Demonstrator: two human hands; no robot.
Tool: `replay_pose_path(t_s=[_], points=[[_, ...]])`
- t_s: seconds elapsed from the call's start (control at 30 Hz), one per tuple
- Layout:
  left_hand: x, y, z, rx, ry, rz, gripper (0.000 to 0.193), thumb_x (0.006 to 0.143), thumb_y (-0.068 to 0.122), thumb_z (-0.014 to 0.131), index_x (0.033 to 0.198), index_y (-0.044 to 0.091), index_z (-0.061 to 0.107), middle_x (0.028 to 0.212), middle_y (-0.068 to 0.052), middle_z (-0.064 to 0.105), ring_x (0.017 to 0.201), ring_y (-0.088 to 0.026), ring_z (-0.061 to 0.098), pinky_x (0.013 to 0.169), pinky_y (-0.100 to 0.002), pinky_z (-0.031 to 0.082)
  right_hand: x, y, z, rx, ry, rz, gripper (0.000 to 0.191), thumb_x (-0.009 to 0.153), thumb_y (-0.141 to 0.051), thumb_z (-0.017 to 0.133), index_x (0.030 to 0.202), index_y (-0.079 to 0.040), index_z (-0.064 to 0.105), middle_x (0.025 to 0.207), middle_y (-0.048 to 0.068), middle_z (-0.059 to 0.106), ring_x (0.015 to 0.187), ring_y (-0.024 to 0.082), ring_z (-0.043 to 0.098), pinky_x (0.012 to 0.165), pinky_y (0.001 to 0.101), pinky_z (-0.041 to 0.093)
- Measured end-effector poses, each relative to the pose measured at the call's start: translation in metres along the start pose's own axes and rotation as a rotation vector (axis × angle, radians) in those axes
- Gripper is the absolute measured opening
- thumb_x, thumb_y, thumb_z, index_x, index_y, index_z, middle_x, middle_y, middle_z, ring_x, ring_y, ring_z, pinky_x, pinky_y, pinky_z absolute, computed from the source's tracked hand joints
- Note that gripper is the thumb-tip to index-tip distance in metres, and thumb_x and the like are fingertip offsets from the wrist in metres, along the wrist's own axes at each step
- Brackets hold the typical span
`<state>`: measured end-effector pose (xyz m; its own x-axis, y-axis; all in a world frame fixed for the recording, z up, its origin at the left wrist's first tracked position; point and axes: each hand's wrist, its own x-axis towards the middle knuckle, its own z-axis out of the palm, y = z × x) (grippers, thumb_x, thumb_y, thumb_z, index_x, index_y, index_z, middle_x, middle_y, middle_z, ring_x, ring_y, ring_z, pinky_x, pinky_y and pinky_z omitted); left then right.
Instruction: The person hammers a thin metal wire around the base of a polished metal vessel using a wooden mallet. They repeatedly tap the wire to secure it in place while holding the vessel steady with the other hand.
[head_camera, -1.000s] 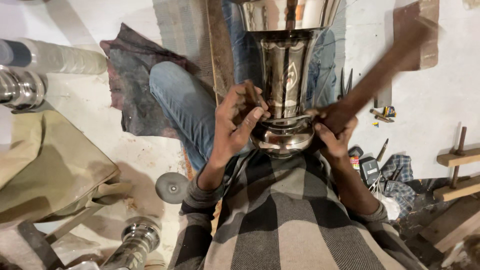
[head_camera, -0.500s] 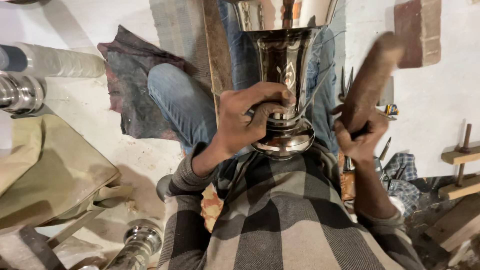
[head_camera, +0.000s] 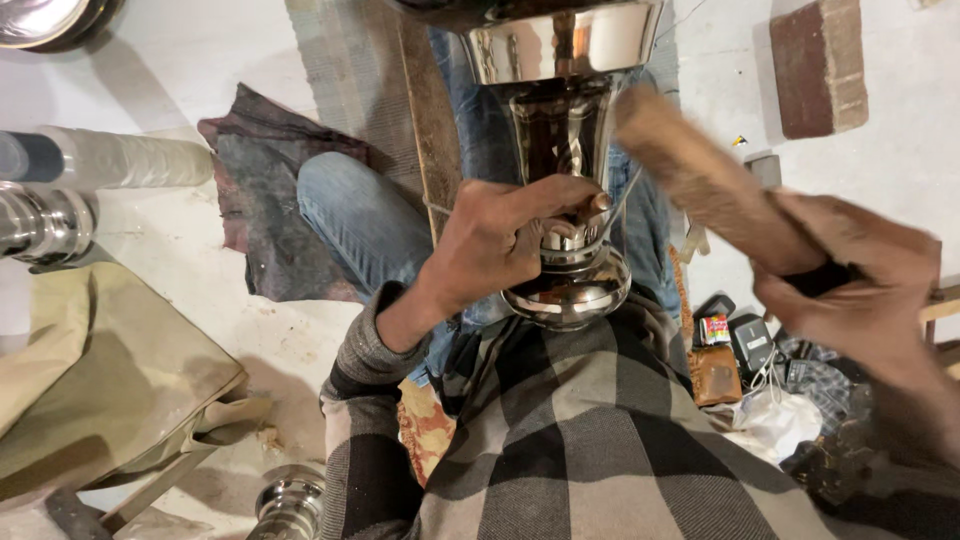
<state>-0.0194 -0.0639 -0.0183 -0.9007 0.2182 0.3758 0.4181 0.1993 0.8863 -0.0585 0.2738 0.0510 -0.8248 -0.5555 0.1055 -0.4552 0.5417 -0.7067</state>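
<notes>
Left hand (head_camera: 500, 245) gripping metal vase (head_camera: 565, 150) stem; right hand (head_camera: 850, 285) beside, holding wooden mallet (head_camera: 700, 175)

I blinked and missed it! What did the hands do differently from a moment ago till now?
The right hand left the shiny metal vase and swung the wooden block up and out to the right. The left hand closed round the vase's narrow neck. The vase stayed in the lap, and the dark cloth stayed on the floor.

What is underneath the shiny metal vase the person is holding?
The metal vase lies over the person's jeans and a wooden plank. Left hand grips its neck; the floor directly beneath is hidden.
</notes>
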Motion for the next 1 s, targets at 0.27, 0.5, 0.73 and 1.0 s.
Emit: replay_pose_path(t_s=[0.27,0.5,0.73,1.0], points=[[-0.003,0.002,-0.006,-0.014,-0.002,-0.001,0.045,0.087,-0.018,0.056,0.124,0.004,0.07,0.114,-0.01,0.078,0.092,-0.019,0.081,0.079,-0.029,0.067,0.022,-0.02,-0.038,-0.347,-0.386,-0.113,0.09,0.081,-0.006,0.076,0.161,-0.019,0.036,0.121,0.022,0.066,0.092,0.025,0.075,0.075,0.0357,0.064],[-0.013,0.004,0.01,-0.102,0.25,0.019,0.039,0.092,-0.021,0.051,0.12,0.003,0.064,0.119,-0.013,0.077,0.105,-0.021,0.08,0.085,-0.026,0.065,0.056,-0.037,-0.04,-0.327,-0.413,-0.074,0.087,0.079,-0.004,0.075,0.158,-0.018,0.041,0.109,0.02,0.069,0.083,0.023,0.074,0.066,0.0318,0.064],[-0.017,0.004,0.011,-0.054,0.255,-0.064,0.043,0.088,-0.02,0.053,0.125,-0.002,0.066,0.112,-0.011,0.077,0.1,-0.021,0.08,0.091,-0.028,0.068,0.08,-0.051,-0.037,-0.544,-0.541,-0.174,0.082,0.076,0.002,0.071,0.152,-0.02,0.047,0.106,0.02,0.071,0.081,0.023,0.075,0.064,0.0318,0.064],[-0.016,0.019,0.013,0.004,0.311,-0.163,0.032,0.089,-0.017,0.063,0.115,0.001,0.069,0.103,-0.009,0.079,0.094,-0.019,0.081,0.083,-0.024,0.066,0.089,-0.053,-0.034,-0.375,-0.472,-0.173,0.087,0.079,0.004,0.068,0.156,-0.023,0.042,0.114,0.025,0.067,0.085,0.026,0.075,0.066,0.0329,0.064]])
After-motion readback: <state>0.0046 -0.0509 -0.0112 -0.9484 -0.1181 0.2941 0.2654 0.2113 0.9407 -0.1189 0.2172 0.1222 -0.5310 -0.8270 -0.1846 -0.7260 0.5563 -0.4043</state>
